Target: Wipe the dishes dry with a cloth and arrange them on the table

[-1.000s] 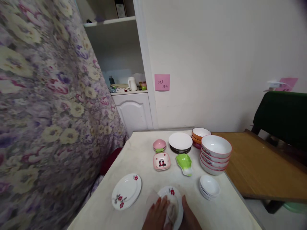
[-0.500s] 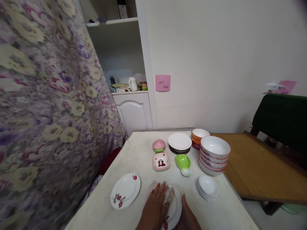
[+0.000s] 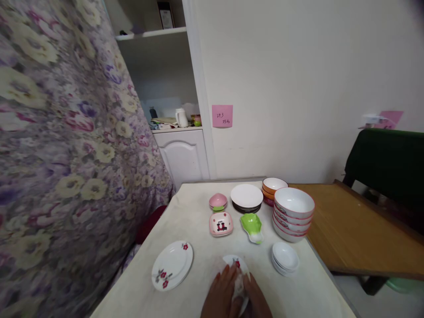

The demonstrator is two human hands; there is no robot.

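Note:
At the near edge of the table, a white plate with red flowers (image 3: 236,260) sits partly hidden under both hands. My left hand (image 3: 221,293) presses a crumpled whitish cloth (image 3: 239,285) against its face, fingers together and pointing forward. Around the plate's right rim, my right hand (image 3: 256,296) grips with its fingers close to the cloth; part of that hand is hidden. To the left lies a small stack of matching flowered plates (image 3: 174,265).
Beyond the hands stand a pink square dish (image 3: 221,224), a pink bowl (image 3: 217,201), a green vegetable-shaped dish (image 3: 252,226) and stacked white plates (image 3: 247,195). On the right are small white dishes (image 3: 285,257), red-rimmed bowls (image 3: 294,214) and orange bowls (image 3: 274,184). A floral curtain (image 3: 82,168) hangs left.
My left hand has slid right and slightly nearer with the cloth across the plate. My right hand has come in closer to it, and more of the plate is covered.

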